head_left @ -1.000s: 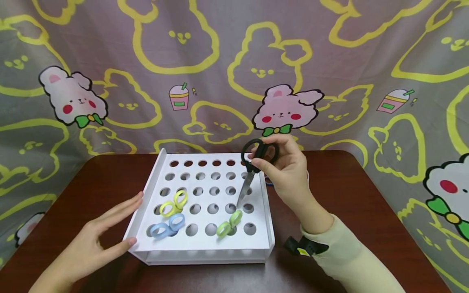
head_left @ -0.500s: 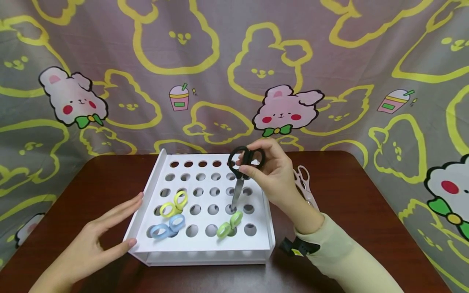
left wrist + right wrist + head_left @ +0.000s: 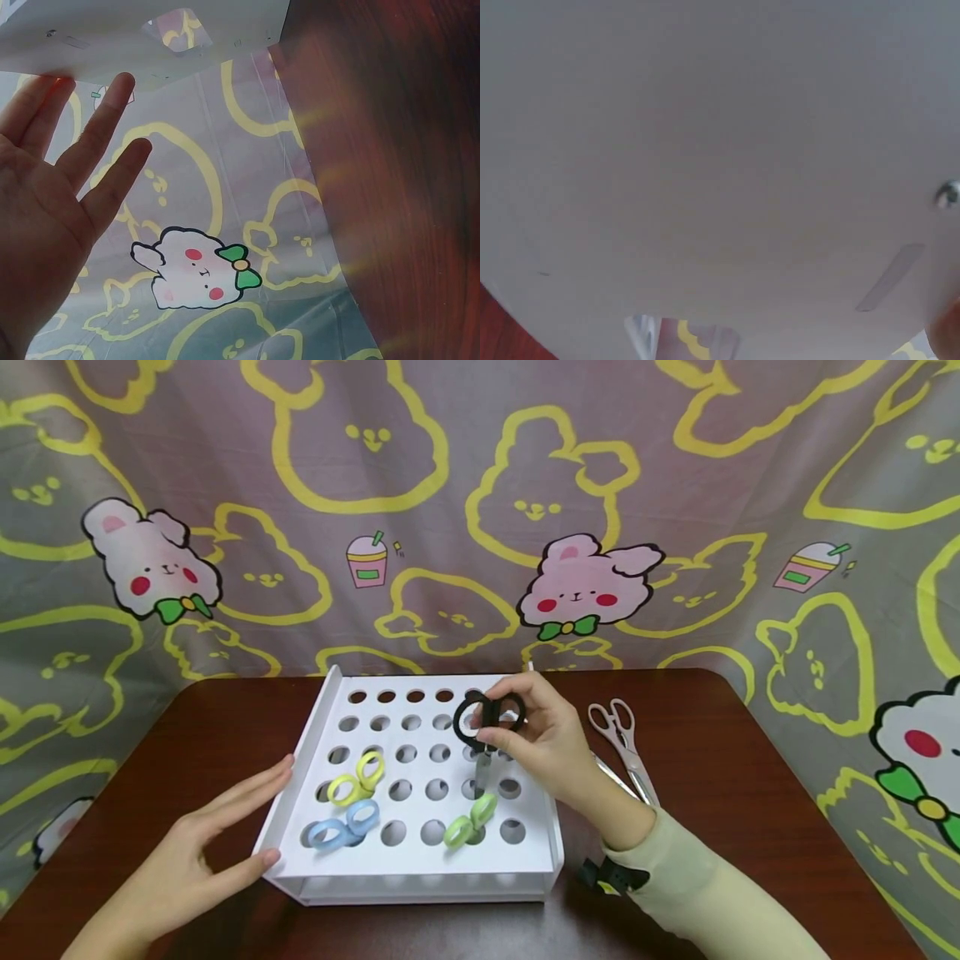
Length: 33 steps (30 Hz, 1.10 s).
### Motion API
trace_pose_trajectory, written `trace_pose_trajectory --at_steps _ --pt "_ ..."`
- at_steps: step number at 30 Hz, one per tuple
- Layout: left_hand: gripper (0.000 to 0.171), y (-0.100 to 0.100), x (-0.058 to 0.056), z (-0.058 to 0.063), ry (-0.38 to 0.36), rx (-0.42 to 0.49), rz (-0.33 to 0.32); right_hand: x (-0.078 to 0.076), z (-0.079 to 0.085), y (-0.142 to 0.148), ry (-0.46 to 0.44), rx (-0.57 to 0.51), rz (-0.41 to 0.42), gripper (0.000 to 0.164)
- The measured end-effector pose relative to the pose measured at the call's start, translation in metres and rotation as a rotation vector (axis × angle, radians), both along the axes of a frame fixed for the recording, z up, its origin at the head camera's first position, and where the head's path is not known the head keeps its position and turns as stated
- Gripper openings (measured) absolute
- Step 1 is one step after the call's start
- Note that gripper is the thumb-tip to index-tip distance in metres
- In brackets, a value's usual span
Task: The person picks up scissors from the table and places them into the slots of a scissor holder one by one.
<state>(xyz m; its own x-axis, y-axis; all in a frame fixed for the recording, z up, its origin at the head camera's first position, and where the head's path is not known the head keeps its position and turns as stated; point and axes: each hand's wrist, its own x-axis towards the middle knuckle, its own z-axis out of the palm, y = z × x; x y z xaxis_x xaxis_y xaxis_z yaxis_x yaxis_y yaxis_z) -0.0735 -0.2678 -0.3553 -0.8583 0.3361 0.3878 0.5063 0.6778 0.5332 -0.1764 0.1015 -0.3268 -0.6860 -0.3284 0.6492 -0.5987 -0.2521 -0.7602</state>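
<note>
In the head view my right hand (image 3: 543, 735) pinches a pair of black-handled scissors (image 3: 489, 720) by the handles, thumb in front. Their blades point down, the tip at a hole in the white rack (image 3: 405, 857), one row behind the green scissors. Three pairs stand in holes with only their handles above the top: yellow scissors (image 3: 356, 779), blue scissors (image 3: 343, 827) and green scissors (image 3: 470, 822). My left hand (image 3: 187, 852) rests its spread fingertips at the rack's left side wall; the left wrist view shows its straight fingers (image 3: 97, 139) by that white panel.
Right of the rack, a pair of pale pinkish scissors (image 3: 622, 743) lies on the dark red-brown table (image 3: 720, 777), with metal blades beside it partly hidden by my right forearm. A cartoon-print curtain (image 3: 450, 527) rises behind the table. The rack's side panel (image 3: 705, 165) fills the right wrist view.
My right hand has moved left and then down with the black scissors, bringing their blades to the hole. The pale scissors have come into sight behind the arm. The left hand stays put.
</note>
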Motion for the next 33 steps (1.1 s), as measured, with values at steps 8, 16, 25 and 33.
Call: trace_pose_trajectory --at_steps 8,16,25,33 --pt "0.081 -0.0006 0.0001 -0.0002 0.003 0.0 -0.008 -0.0004 -0.0057 -0.0004 0.049 0.132 0.06 0.033" --pt "0.081 -0.0001 -0.0001 0.0002 0.008 -0.003 -0.01 -0.0001 -0.0053 0.0012 0.078 0.269 0.04 0.034" --pt "0.081 -0.0006 -0.0006 0.0 0.016 0.004 -0.023 -0.0013 -0.0024 0.0017 0.047 0.422 0.03 0.029" --pt "0.081 -0.0005 -0.0012 -0.0008 0.017 -0.005 -0.017 -0.0016 0.0009 0.0012 -0.01 0.518 0.033 0.026"
